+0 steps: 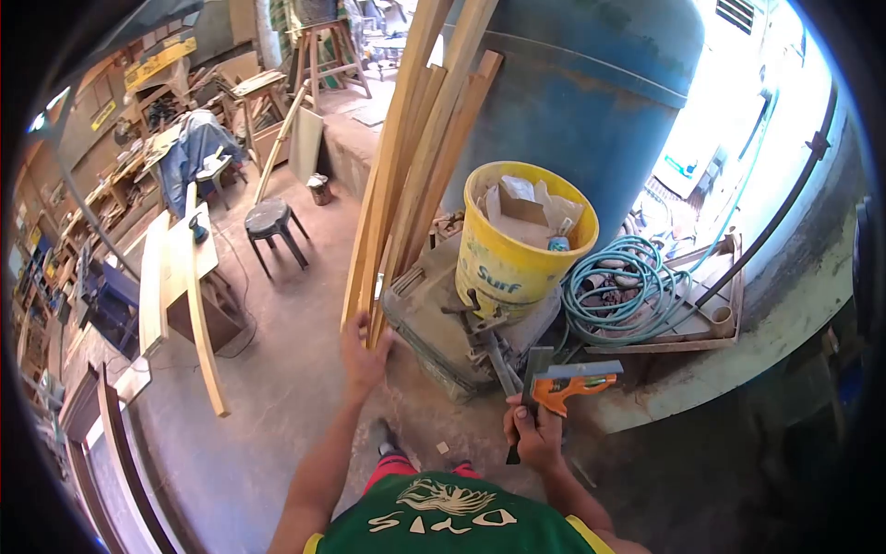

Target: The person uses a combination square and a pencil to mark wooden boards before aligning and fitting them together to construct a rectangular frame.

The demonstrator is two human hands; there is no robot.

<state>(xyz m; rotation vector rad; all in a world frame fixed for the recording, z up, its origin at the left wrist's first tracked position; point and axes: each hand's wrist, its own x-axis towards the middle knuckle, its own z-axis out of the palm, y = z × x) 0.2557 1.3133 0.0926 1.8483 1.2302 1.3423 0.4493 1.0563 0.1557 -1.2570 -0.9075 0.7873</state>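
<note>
My left hand (363, 358) is closed around the near ends of several long wooden boards (411, 175), which stretch up and away past the yellow bucket. In my right hand (537, 434) is a combination square (569, 381), gripped by its dark blade, with the orange head pointing to the right. Just beyond the square, a dark metal clamp (487, 337) lies against the front of the yellow bucket (531, 242), which holds cardboard and packaging.
A coiled teal hose (618, 286) lies right of the bucket, in front of a large blue tank (572, 92). At left are a round black stool (268, 220), a small can (318, 190), long planks (198, 319) and a dark frame (111, 443).
</note>
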